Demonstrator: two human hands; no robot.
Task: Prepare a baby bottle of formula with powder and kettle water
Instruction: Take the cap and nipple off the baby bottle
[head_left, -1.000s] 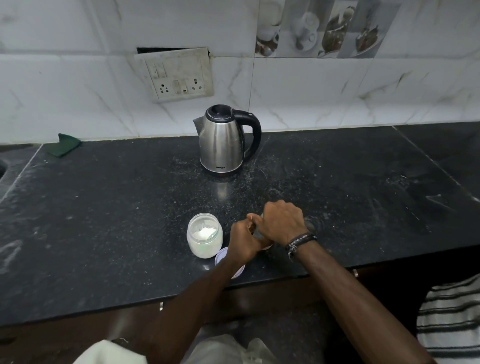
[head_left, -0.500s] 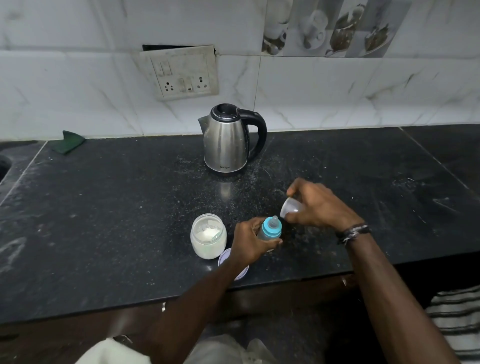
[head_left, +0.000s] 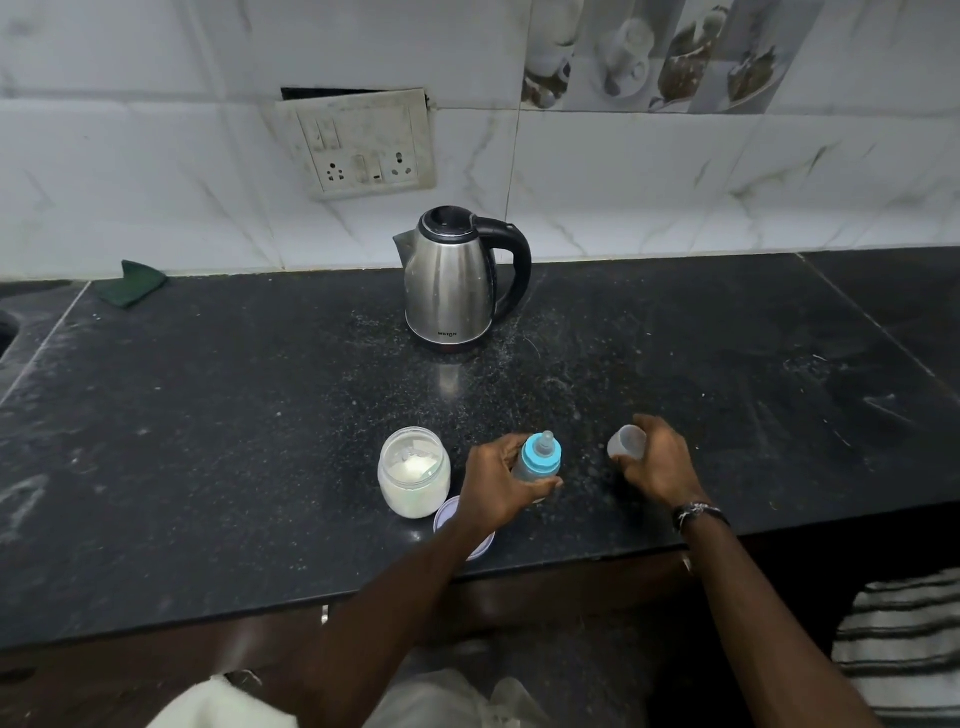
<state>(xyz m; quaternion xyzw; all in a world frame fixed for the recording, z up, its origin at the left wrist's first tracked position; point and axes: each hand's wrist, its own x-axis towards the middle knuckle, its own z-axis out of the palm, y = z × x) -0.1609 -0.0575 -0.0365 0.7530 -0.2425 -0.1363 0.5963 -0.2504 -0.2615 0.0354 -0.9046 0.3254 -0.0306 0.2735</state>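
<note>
A baby bottle (head_left: 540, 460) with a blue collar and clear teat stands upright on the black counter (head_left: 208, 415), and my left hand (head_left: 498, 480) grips its body. My right hand (head_left: 657, 460) holds the bottle's clear cap (head_left: 627, 441) low over the counter, to the right of the bottle. An open glass jar of white powder (head_left: 414, 473) stands just left of my left hand. The steel kettle (head_left: 452, 280) with a black handle sits further back, near the wall.
The jar's lid (head_left: 452, 519) lies flat by the counter's front edge, partly under my left wrist. A green cloth (head_left: 136, 283) lies at the back left. A socket plate (head_left: 363, 143) is on the wall above the kettle. A striped cloth (head_left: 904, 644) shows at lower right.
My right hand pulled the clear cap off the bottle, carried it right and lowered it toward the counter. My left hand kept hold of the bottle, whose blue collar and teat now show.
</note>
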